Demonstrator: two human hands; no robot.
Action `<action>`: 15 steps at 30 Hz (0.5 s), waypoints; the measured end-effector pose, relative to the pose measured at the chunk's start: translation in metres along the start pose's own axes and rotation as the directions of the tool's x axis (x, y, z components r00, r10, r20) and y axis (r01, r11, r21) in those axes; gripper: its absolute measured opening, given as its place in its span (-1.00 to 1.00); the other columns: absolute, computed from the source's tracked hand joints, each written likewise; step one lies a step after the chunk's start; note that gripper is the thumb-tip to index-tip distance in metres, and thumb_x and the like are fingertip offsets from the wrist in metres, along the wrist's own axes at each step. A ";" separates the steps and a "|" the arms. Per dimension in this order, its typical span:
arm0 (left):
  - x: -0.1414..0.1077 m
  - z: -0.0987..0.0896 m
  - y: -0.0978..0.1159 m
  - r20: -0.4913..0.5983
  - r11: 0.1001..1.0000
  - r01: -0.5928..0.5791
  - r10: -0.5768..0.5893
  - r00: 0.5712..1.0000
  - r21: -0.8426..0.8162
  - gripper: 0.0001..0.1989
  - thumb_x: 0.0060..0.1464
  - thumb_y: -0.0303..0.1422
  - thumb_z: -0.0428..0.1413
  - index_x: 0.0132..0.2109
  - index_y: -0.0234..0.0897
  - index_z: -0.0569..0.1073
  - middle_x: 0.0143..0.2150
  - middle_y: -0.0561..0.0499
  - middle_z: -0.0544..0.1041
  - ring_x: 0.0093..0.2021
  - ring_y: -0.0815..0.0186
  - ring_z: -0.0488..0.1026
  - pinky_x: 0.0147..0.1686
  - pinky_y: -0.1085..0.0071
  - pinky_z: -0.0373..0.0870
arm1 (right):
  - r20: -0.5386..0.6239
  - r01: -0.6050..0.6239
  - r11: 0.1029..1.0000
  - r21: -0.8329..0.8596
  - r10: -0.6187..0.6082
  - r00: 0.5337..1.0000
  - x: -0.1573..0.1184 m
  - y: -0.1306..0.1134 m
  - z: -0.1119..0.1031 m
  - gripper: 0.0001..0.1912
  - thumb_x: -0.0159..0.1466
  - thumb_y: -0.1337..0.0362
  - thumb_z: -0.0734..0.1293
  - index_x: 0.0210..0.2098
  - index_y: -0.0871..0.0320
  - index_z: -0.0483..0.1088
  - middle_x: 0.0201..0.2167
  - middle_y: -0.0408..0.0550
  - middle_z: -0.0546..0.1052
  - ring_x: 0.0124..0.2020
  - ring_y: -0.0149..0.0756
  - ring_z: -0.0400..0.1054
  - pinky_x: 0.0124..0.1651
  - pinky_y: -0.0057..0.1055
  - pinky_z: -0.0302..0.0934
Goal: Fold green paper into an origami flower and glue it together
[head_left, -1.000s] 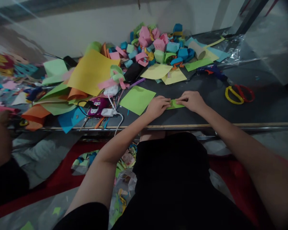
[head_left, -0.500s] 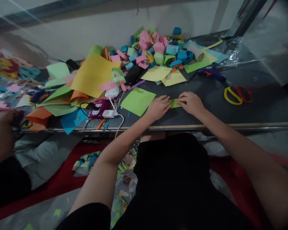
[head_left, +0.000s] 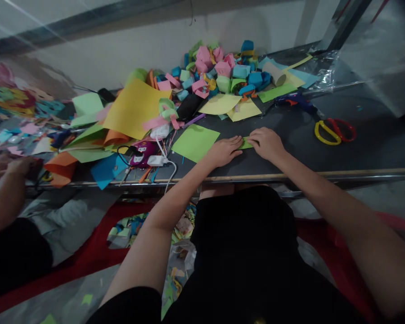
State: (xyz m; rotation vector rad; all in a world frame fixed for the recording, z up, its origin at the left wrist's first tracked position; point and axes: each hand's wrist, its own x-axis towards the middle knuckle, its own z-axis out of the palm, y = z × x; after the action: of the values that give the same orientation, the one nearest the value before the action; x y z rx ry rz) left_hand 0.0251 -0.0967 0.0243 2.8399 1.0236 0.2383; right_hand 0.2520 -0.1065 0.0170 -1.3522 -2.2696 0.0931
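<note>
A small piece of green paper [head_left: 245,143], narrow like a folded strip, lies on the dark tabletop between my hands. My left hand [head_left: 224,150] rests flat with its fingers stretched over the strip's left end. At the other end, my right hand [head_left: 267,143] pinches the paper with bent fingers, and its fingertips cover that edge. Just left of my left hand lies a flat green sheet [head_left: 195,142]. Scissors [head_left: 335,131] with yellow and red handles lie to the right of my right hand.
Behind my hands is a heap of coloured folded paper pieces [head_left: 222,69]. A blue glue gun [head_left: 299,102] lies at back right. To the left are a purple power strip [head_left: 143,154] with cables and a large yellow sheet [head_left: 135,108]. Another person's hands [head_left: 18,168] are at far left.
My left hand has slid slightly right along the green strip, its thumb now more apart. My right fingers have shifted a little on the paper. The other person's hands show more.
</note>
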 end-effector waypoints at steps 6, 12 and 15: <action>0.002 -0.005 0.002 0.013 0.999 0.043 -0.043 0.999 0.017 -0.56 0.46 -0.35 -0.07 0.32 -0.42 0.47 0.37 -0.28 0.44 0.41 0.13 0.40 0.36 0.18 0.38 | 0.080 0.152 0.976 0.154 -0.165 0.983 -0.001 0.006 -0.005 -0.65 0.42 0.06 0.30 -0.04 0.05 0.67 -0.04 0.07 0.66 -0.02 -0.05 0.47 0.11 -0.08 0.34; 0.016 0.000 -0.011 -0.123 0.959 0.245 -0.262 0.957 -0.141 -0.67 0.43 -0.28 0.01 -0.08 -0.26 0.68 0.02 -0.12 0.70 0.06 0.14 0.62 0.07 0.26 0.49 | 0.158 0.030 0.978 0.208 -0.064 0.985 0.024 0.023 -0.009 -0.62 0.47 0.12 0.23 -0.08 0.04 0.69 -0.12 0.01 0.71 -0.09 -0.11 0.56 -0.01 -0.25 0.35; 0.025 0.004 -0.021 -0.185 0.929 0.312 -0.348 0.919 -0.199 -0.75 0.36 -0.29 0.13 -0.23 -0.28 0.65 -0.17 -0.12 0.70 -0.07 0.16 0.59 0.03 0.26 0.45 | 0.200 -0.054 0.977 0.207 0.012 0.980 0.034 0.031 -0.010 -0.67 0.44 0.11 0.29 -0.12 0.06 0.69 -0.20 0.00 0.72 -0.20 -0.13 0.57 -0.11 -0.29 0.34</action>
State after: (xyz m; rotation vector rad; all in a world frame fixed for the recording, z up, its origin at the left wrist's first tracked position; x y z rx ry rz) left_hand 0.0316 -0.0649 0.0200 2.4793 1.4327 0.5805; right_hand 0.2687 -0.0641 0.0291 -1.3180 -2.3194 0.4871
